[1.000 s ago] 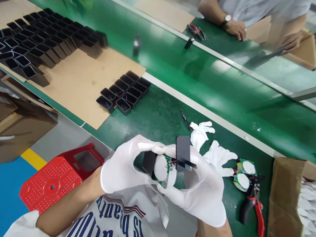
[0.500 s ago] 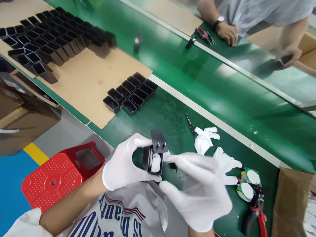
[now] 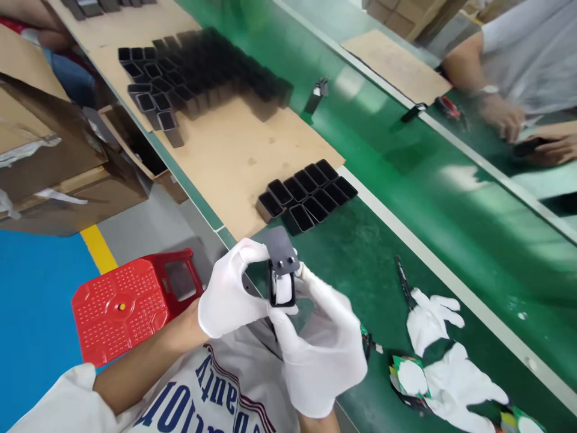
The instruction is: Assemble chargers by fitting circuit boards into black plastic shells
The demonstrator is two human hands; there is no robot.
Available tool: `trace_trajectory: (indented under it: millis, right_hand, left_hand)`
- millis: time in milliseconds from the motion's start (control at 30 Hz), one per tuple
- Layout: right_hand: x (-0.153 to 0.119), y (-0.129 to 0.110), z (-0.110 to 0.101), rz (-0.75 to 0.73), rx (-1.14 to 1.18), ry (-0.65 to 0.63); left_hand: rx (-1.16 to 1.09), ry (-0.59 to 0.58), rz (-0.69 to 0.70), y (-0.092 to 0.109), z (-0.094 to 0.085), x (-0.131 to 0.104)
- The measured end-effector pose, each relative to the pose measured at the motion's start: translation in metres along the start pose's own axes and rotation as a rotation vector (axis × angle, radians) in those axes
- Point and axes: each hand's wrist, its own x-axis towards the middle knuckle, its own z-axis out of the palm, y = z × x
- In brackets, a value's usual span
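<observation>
Between my two white-gloved hands is a small black plastic box (image 3: 273, 294), its open top facing me. A white padded piece (image 3: 283, 289) sits inside it, and a dark flat cap with two small metal pins (image 3: 280, 246) stands tilted over the opening. My left hand (image 3: 232, 288) grips the box from the left, thumb and fingers curled round it. From the right, my right hand (image 3: 320, 343) has its thumb at the near side and its fingertips by the cap's edge. The fingers' far sides are hidden.
Black empty boxes (image 3: 315, 192) stand in rows on cardboard (image 3: 229, 156). Spare white gloves (image 3: 433, 319), tweezers (image 3: 404, 279) and green circuit boards with white pads (image 3: 411, 377) lie to the right. A red stool (image 3: 121, 307) stands at left. Across the green belt, a person's hands (image 3: 550, 147) hold something dark.
My right hand has come in from the right and now touches the box. The view has shifted, so the table's things appear further right. Across the belt, the person's hands have come closer together.
</observation>
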Motion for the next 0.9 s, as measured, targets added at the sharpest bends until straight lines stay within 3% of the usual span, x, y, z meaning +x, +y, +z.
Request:
trace_trajectory:
  millis: [100,200,333,467,733,900]
  right_hand:
    - [0.028,-0.006,0.007,0.175,0.144,-0.172]
    - [0.055,-0.013,0.014,0.244,0.211,-0.386]
    - [0.069,-0.019,0.027,0.314,0.340,-0.468]
    - [0.069,-0.025,0.037,0.324,0.392,-0.486]
    - [0.056,-0.029,0.037,0.315,0.351,-0.363]
    - [0.048,-0.027,0.030,0.319,0.352,-0.284]
  left_hand:
    - [0.035,-0.064,0.058,0.003,-0.027,0.008]
    - [0.099,-0.162,0.118,0.007,-0.049,0.012]
    - [0.041,-0.190,0.123,0.006,-0.064,0.014]
    - [-0.016,-0.152,0.120,0.001,-0.069,0.015]
    - [0.046,-0.141,0.164,0.004,-0.064,0.025]
    - [0.064,-0.265,0.092,0.009,-0.060,0.034]
